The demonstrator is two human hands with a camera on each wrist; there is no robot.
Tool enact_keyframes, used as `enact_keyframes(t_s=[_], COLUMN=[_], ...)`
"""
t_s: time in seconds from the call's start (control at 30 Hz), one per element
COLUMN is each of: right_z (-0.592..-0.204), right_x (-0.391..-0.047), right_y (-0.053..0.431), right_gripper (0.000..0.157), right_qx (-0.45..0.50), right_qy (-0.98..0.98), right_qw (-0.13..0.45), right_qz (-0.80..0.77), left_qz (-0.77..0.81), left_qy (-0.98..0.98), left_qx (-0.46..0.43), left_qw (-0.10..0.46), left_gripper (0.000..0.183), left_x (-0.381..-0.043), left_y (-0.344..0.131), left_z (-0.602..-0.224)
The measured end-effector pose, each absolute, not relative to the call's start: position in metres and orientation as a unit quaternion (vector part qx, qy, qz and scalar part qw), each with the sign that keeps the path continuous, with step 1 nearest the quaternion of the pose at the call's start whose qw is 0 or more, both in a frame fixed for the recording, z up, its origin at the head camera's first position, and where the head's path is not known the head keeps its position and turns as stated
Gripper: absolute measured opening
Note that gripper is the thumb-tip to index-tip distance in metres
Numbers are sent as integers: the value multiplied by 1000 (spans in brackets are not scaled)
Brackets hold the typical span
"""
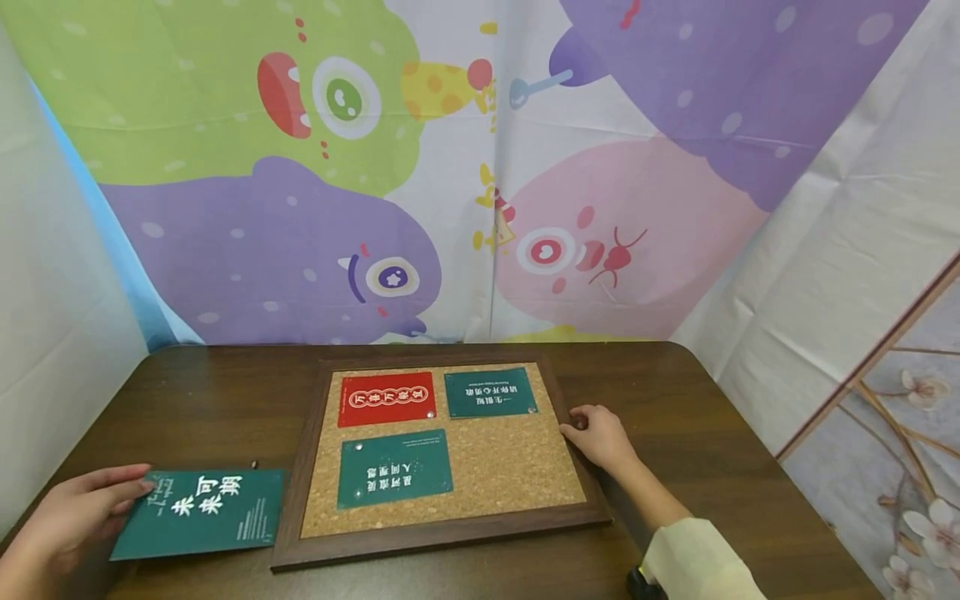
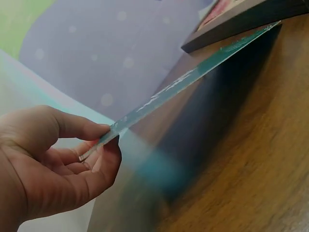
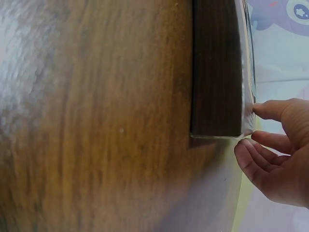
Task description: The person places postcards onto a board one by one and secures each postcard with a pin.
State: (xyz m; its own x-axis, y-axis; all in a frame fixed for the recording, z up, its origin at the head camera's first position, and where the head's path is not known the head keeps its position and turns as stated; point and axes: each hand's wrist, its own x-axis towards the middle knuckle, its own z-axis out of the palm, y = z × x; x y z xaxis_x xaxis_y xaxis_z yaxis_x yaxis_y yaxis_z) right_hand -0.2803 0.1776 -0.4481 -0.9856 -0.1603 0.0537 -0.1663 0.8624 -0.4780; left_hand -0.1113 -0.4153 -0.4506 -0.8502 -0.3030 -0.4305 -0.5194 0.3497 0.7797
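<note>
A green card (image 1: 206,512) with white lettering is pinched between the thumb and fingers of my left hand (image 1: 86,512). In the left wrist view the card (image 2: 186,79) slants above the tabletop, its far end close to the board's frame. My right hand (image 1: 600,437) grips the right side of a wood-framed cork board (image 1: 517,475), with the thumb on the frame and fingers along its outer edge. Pinned on the cork are a red card (image 1: 386,398), a green card (image 1: 491,393) at upper right and another green card (image 1: 395,468) at lower left.
The board lies on a dark brown wooden table (image 1: 720,500). A small dark object (image 1: 254,464) sits just beyond the held card. Behind the table hangs a curtain (image 1: 465,250) with cartoon monsters, and a flowered panel (image 1: 900,467) stands at the right.
</note>
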Motion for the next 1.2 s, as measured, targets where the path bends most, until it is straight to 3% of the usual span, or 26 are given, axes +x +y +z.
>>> enact_keyframes(t_s=[1.2], right_z=[-449], right_x=[-281], right_y=[176], right_gripper=[36], right_qx=[83], right_qy=[-961], right_qw=[6], right_qz=[263], left_qz=[613], left_qy=[740], left_qx=[-271], left_qw=[55], left_gripper=[65], left_x=[-108], left_y=[-411], left_z=[-436])
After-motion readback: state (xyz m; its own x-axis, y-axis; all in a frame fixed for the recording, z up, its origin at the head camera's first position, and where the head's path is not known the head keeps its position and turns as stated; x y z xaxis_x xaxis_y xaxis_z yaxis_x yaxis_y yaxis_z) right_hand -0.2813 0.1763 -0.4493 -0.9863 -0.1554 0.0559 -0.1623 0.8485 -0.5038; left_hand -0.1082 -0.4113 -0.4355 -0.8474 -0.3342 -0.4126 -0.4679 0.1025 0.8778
